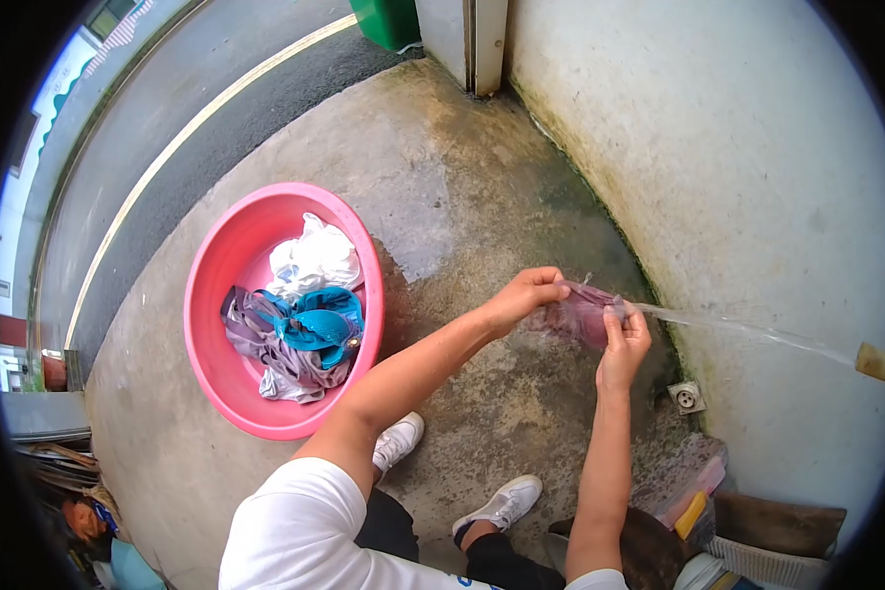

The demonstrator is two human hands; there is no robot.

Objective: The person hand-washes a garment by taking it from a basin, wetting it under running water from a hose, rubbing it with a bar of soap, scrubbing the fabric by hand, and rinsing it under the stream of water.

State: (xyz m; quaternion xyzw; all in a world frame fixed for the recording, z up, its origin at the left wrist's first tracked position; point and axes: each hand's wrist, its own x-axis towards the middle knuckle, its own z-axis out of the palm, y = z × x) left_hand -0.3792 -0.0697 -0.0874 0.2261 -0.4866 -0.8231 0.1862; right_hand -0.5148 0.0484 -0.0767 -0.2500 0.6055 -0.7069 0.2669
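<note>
A wet mauve cloth garment point(588, 315) is stretched between my two hands under a stream of water point(747, 326); its exact kind I cannot make out. My left hand point(529, 298) pinches its far left edge between thumb and fingers. On the other side, my right hand point(624, 346) has its fingers closed on the right edge. Water strikes the cloth and splashes below it. To the left, a pink basin point(206, 339) on the ground holds a white cloth point(315, 258), a teal bra point(323, 323) and greyish-purple clothing point(256, 329).
A pipe end point(877, 364) juts from the right side beside a pale wall point(718, 128). Near my right arm are a floor drain point(687, 397), a yellow-handled brush point(691, 513) and a brown board point(779, 524). Wet concrete point(482, 187) borders a road point(187, 88); a green bin point(388, 22) stands beyond.
</note>
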